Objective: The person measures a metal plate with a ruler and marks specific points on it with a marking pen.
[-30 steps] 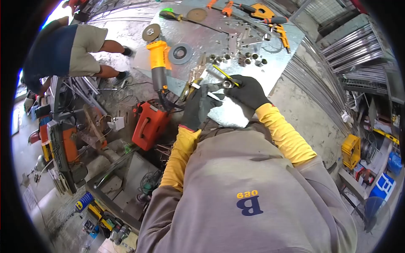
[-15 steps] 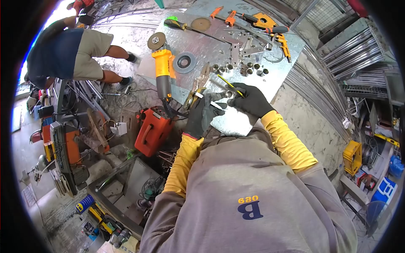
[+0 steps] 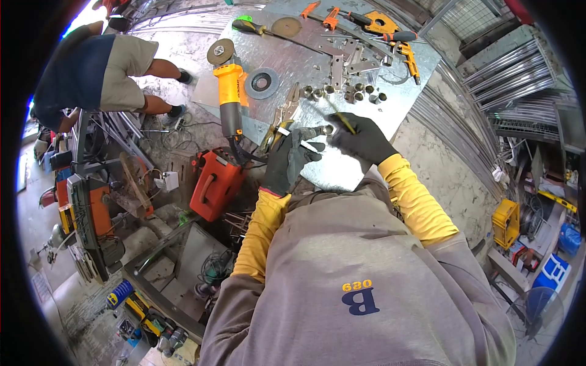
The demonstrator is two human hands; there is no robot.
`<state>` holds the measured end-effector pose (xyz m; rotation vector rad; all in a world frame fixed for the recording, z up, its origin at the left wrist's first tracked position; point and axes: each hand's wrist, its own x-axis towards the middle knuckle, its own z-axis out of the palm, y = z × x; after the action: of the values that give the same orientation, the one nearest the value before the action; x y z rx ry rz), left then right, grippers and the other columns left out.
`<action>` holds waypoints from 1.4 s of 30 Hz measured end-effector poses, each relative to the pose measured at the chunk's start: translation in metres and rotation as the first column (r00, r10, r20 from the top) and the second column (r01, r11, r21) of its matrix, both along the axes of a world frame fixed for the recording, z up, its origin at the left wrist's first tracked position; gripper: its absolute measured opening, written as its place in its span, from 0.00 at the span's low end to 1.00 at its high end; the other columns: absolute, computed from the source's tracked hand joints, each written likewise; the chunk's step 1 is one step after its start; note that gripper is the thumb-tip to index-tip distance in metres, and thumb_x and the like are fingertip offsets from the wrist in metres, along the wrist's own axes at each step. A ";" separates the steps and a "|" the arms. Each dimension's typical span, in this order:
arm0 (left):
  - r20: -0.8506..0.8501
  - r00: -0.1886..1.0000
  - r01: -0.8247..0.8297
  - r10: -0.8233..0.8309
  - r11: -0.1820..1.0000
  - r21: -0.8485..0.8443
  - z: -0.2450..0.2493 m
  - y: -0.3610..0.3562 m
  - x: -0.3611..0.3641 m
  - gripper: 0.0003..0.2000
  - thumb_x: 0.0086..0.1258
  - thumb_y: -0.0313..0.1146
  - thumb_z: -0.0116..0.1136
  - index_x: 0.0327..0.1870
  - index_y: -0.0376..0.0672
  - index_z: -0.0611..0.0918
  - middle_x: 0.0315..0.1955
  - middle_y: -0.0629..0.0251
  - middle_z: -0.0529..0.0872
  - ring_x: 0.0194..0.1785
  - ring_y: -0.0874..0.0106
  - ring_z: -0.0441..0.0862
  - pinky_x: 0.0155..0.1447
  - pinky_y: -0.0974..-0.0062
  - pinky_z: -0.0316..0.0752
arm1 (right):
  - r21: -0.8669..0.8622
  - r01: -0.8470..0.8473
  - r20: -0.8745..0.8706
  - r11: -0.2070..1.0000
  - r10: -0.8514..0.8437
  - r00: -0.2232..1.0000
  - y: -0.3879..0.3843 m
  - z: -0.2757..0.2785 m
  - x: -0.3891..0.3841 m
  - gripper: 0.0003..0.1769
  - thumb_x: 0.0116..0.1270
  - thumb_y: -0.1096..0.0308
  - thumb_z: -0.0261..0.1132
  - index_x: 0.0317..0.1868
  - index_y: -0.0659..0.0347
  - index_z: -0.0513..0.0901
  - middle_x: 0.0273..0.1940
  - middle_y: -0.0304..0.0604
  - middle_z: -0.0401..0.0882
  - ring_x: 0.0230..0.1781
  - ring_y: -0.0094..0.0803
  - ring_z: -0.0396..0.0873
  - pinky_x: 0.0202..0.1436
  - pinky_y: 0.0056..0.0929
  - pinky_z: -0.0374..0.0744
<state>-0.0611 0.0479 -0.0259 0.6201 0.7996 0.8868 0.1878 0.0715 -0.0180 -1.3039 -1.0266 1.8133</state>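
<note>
Both my hands wear dark gloves and meet over the near edge of the sheet-metal tabletop (image 3: pixel 342 174). My left hand (image 3: pixel 285 163) is closed around a white stick (image 3: pixel 312 146), which passes between its fingers. The left fingertips reach to a short metal tube (image 3: pixel 329 130) between the two hands. My right hand (image 3: pixel 368 141) grips a thin yellow-and-dark tool (image 3: pixel 347 122), smeared by motion, right beside that tube; its kind does not show. Several similar short tubes (image 3: pixel 359 94) stand just beyond my hands, and pliers (image 3: pixel 288 110) lie beyond my left hand.
An angle grinder (image 3: pixel 229 91) and a flap disc (image 3: pixel 261 83) lie on the left of the tabletop. A screwdriver (image 3: pixel 250 27), metal brackets (image 3: pixel 339 70) and a yellow air gun (image 3: pixel 411 64) are farther back. A red case (image 3: pixel 213 189) stands below left; another person (image 3: pixel 91 73) bends over at far left.
My right hand has shifted slightly left, and the thin tool in it has swung and blurred. The left hand keeps its hold on the white stick. The whole view has shifted a little left.
</note>
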 end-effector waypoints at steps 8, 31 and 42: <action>-0.145 0.987 0.076 -0.062 0.993 0.094 -0.005 -0.001 -0.005 0.29 0.88 0.58 0.48 0.66 0.37 0.80 0.60 0.55 0.87 0.53 0.61 0.91 0.55 0.60 0.87 | 0.120 -0.107 0.329 0.987 0.062 0.942 0.002 -0.004 -0.011 0.25 0.64 0.61 0.80 0.61 0.56 0.90 0.29 0.37 0.86 0.26 0.23 0.80 0.36 0.29 0.81; -0.071 0.996 -0.058 0.059 0.998 0.017 -0.006 -0.002 0.005 0.28 0.90 0.56 0.45 0.64 0.35 0.79 0.55 0.54 0.88 0.49 0.63 0.90 0.54 0.64 0.86 | -0.072 0.089 0.067 0.993 -0.084 0.994 0.013 0.009 0.002 0.19 0.75 0.69 0.67 0.63 0.66 0.86 0.35 0.41 0.89 0.21 0.21 0.82 0.24 0.17 0.77; -0.149 0.981 -0.103 0.125 0.984 0.148 0.005 -0.018 -0.002 0.26 0.92 0.52 0.43 0.66 0.36 0.78 0.45 0.54 0.90 0.40 0.66 0.89 0.43 0.68 0.86 | 0.229 -0.175 0.524 0.958 0.030 0.851 0.001 -0.001 -0.013 0.32 0.59 0.53 0.79 0.64 0.52 0.88 0.36 0.41 0.88 0.35 0.35 0.86 0.47 0.35 0.83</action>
<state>-0.0633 0.0301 -0.0213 0.7812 0.9280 1.0144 0.1744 0.0729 -0.0188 -1.6258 -1.5980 1.3474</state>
